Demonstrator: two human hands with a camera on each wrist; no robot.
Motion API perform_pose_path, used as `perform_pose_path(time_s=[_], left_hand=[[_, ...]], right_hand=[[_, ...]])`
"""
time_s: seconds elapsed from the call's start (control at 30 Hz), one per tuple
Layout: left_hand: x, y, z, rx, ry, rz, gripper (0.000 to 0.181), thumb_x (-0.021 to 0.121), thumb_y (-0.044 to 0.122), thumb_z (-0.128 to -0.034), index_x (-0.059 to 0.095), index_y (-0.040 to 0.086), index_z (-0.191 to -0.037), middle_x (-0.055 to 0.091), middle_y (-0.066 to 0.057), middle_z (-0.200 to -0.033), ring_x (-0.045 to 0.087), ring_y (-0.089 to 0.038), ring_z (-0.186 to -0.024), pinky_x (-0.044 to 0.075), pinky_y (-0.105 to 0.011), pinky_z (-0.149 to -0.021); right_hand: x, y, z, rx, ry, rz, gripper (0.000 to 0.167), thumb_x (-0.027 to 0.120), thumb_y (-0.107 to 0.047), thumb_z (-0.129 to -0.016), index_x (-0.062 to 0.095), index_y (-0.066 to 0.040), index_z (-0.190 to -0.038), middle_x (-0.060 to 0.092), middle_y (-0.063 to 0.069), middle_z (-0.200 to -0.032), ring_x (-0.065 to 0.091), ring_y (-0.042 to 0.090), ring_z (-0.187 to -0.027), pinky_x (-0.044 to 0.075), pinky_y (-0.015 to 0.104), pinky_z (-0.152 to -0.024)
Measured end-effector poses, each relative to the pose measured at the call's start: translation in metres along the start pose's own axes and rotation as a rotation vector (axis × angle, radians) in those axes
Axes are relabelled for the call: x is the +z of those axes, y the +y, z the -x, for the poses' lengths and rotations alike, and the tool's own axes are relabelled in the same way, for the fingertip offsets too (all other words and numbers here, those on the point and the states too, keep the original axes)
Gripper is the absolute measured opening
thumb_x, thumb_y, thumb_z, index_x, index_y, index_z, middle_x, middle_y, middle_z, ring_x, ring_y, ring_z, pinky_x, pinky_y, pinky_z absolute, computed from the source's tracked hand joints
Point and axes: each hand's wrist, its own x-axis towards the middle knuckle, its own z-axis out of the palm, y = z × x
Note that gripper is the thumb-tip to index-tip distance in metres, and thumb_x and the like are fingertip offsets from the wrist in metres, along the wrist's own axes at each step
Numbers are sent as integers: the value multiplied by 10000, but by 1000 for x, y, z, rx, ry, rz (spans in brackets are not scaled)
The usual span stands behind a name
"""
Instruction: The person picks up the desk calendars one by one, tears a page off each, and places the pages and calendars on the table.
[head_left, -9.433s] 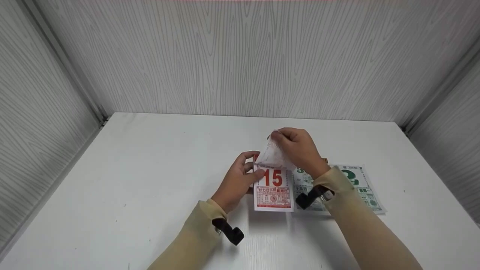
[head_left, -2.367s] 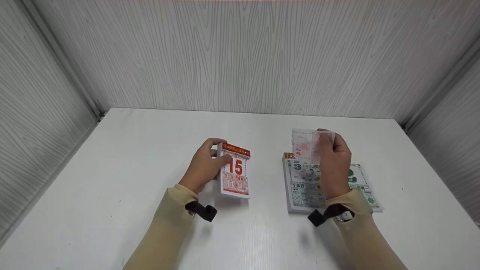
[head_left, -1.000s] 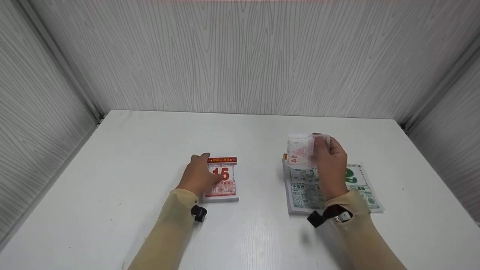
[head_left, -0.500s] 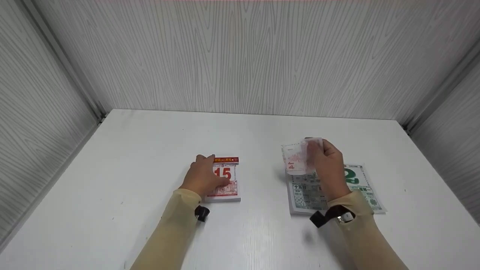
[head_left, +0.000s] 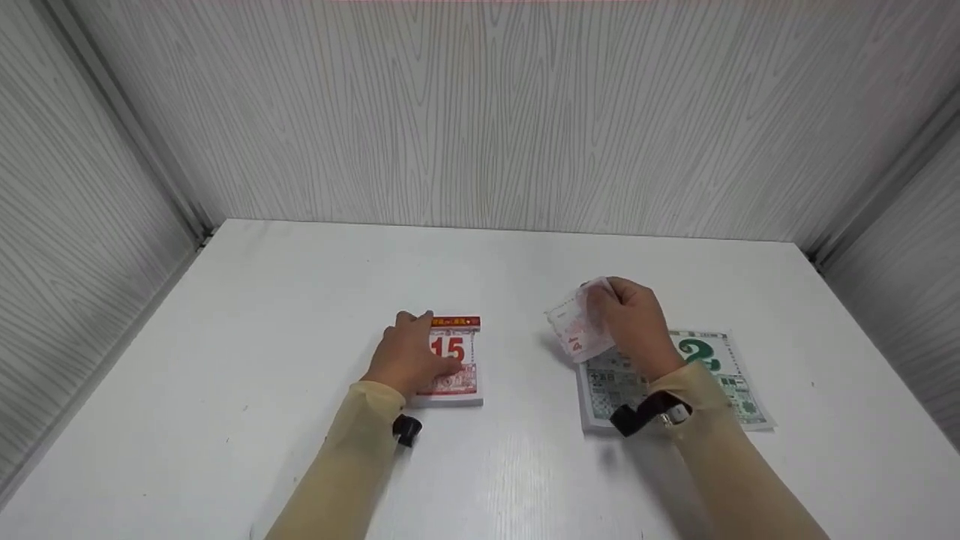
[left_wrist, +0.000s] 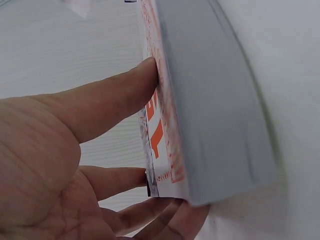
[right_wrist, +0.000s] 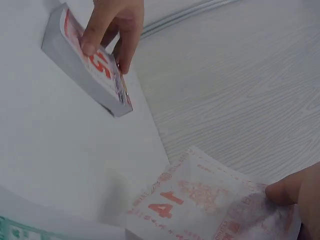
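Observation:
A small tear-off calendar with a red top band and a red 15 lies on the table, left of centre. My left hand holds it from the left: the thumb lies across its face, and the other fingers are at its top end, as the left wrist view shows. My right hand pinches a thin calendar page by one end, above the table to the right. Reversed red print shows through; in the right wrist view the page reads 14. Beneath that hand lies a thicker green-printed calendar, partly covered.
A sheet with a green 2 lies at the right of the green calendar, its corner reaching beyond the stack. The white table is bounded by a grained back wall and side walls.
The small calendar was earlier held up, a page being lifted off it; it came down on the table at left. Lately the right hand moved left and slightly lower with the page, which tilted.

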Motion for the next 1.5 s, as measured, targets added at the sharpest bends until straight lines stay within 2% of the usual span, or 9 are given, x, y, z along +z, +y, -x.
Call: perform_pose_path(time_s=[0.17,0.27,0.33,0.57,0.73,0.87,0.97,1.17,1.5], left_hand=[[0,1,1,0,-11,3,894,844,330,-861,398,36,-1578,428,-242,-1504,488,-367,-1250,439,-498,-1114],[-1,2,1,-5,-10,-5,904,850,339,-858,396,37,-1580,421,-247,-1516,485,-374,-1267,429,-508,-1129],[-1,2,0,-12,-9,-6,906,850,341,-857,395,44,-1582,417,-244,-1521,483,-372,-1269,431,-504,-1127],[0,-1,-1,-8,-6,-16,905,847,349,-854,399,48,-1581,423,-237,-1518,485,-374,-1282,433,-504,-1124],[-1,1,-1,-7,-10,-13,909,843,356,-859,390,53,-1586,411,-240,-1532,479,-380,-1302,425,-513,-1131],[-1,2,-1,-11,-9,-11,910,845,353,-859,389,55,-1588,412,-239,-1533,480,-379,-1303,424,-519,-1132],[-1,2,0,-18,-8,-9,911,850,348,-858,389,54,-1587,415,-238,-1532,480,-377,-1301,417,-522,-1142],[-1,2,0,-19,-7,-12,921,853,339,-854,382,40,-1587,414,-243,-1530,477,-378,-1297,411,-519,-1146],[0,1,0,-7,-3,-31,920,851,351,-856,384,41,-1586,417,-242,-1526,472,-379,-1312,406,-513,-1152]], right_hand=[[15,-9,-5,-310,234,132,282,571,-187,-1071,737,-45,-1249,729,108,-1253,696,208,-1125,549,395,-955],[32,-14,-3,-432,238,222,246,618,-150,-1047,753,-60,-1232,746,98,-1213,727,215,-1070,575,400,-899],[45,-16,0,-450,153,310,237,641,-148,-1034,760,-82,-1229,754,78,-1198,733,221,-1059,576,421,-906],[72,-12,11,-436,-308,633,196,689,-151,-1004,792,-112,-1166,772,37,-1156,729,220,-1097,559,410,-982],[68,-11,22,-429,-557,710,290,696,-245,-1004,745,-108,-1256,741,38,-1244,686,229,-1181,513,420,-1051],[60,-10,32,-442,-655,711,440,720,-330,-979,672,-99,-1350,665,66,-1371,595,267,-1305,450,443,-1122],[57,-10,39,-455,-617,723,417,689,-316,-1003,667,-86,-1350,652,90,-1375,587,285,-1309,458,452,-1116],[57,-8,54,-421,-487,825,231,691,-228,-1008,751,-123,-1204,706,25,-1144,681,213,-1041,567,378,-931],[68,-8,61,-491,-476,823,192,736,-198,-970,777,-123,-1143,700,39,-1102,667,198,-973,577,368,-873]])
